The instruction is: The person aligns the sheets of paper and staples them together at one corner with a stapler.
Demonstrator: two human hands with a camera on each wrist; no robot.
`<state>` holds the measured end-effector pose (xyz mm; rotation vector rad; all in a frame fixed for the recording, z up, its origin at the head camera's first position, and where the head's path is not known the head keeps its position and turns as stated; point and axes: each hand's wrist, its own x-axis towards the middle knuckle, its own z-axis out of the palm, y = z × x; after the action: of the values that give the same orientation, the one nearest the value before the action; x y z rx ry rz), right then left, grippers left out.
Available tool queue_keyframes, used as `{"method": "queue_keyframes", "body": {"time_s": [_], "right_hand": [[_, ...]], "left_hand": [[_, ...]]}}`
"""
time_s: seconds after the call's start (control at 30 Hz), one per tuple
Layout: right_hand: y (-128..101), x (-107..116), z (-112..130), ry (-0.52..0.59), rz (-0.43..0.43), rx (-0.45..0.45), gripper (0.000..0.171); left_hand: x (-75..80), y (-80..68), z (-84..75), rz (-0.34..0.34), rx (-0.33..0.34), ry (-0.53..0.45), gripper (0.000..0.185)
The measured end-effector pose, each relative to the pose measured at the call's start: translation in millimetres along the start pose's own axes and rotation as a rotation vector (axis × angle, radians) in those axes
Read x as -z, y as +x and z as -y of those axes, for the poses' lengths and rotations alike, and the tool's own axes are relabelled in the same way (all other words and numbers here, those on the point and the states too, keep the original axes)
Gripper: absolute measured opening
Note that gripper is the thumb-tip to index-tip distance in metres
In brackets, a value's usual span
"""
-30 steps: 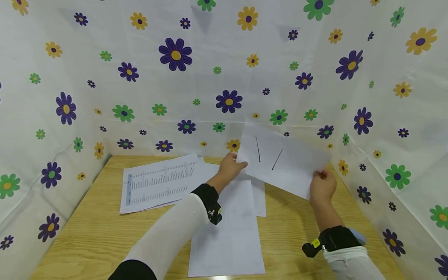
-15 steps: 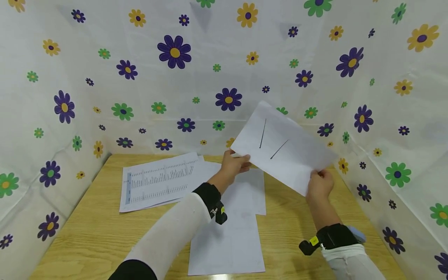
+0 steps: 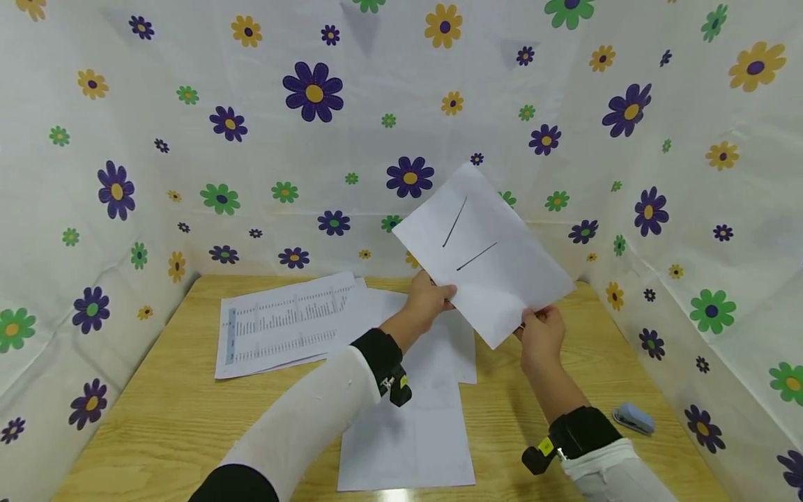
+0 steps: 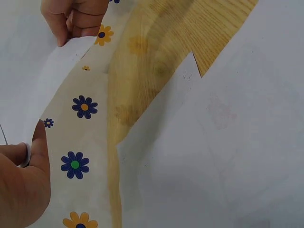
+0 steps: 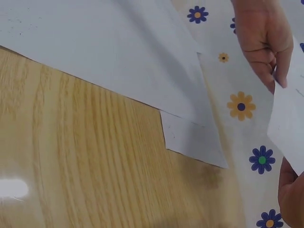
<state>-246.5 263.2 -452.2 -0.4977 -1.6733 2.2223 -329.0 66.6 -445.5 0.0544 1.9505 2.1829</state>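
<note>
A white sheet of paper (image 3: 495, 258) with two black pen strokes is held up above the table, tilted with one corner pointing up. My left hand (image 3: 428, 301) pinches its lower left edge, thumb on the front face. Along the lower right edge my right hand (image 3: 543, 337) pinches it too. In the left wrist view the left hand (image 4: 23, 185) grips the sheet at the lower left, and the right hand (image 4: 76, 21) holds it at the top. The right wrist view catches both hands at its right side, with the left hand (image 5: 266, 45) above.
Blank white sheets (image 3: 408, 446) lie overlapping on the wooden table (image 3: 150, 432) below the left arm. A printed sheet with a table of text (image 3: 282, 324) lies to their left. A light blue stapler (image 3: 635, 418) sits by the right forearm. Flower-patterned cloth (image 3: 251, 153) surrounds the table.
The held sheet has risen and turned counterclockwise, its top corner now higher. My right hand has moved left along its edge, and the stapler has come into fuller view.
</note>
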Motion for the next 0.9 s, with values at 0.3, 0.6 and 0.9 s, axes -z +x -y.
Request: {"method": "queue_keyframes", "body": {"time_s": [0.3, 0.6, 0.9], "right_hand": [[9.6, 7.9, 10.9, -0.132, -0.133, 0.052, 0.081], [26.6, 9.0, 24.6, -0.442, 0.036, 0.071, 0.094], [27.1, 3.8, 23.2, -0.533, 0.231, -0.065, 0.063]], "left_hand": [[24.8, -0.3, -0.9, 0.039, -0.080, 0.223, 0.044], [60.0, -7.1, -8.4, 0.260, -0.113, 0.456, 0.052], [76.7, -16.4, -15.9, 0.309, -0.088, 0.514, 0.055]]}}
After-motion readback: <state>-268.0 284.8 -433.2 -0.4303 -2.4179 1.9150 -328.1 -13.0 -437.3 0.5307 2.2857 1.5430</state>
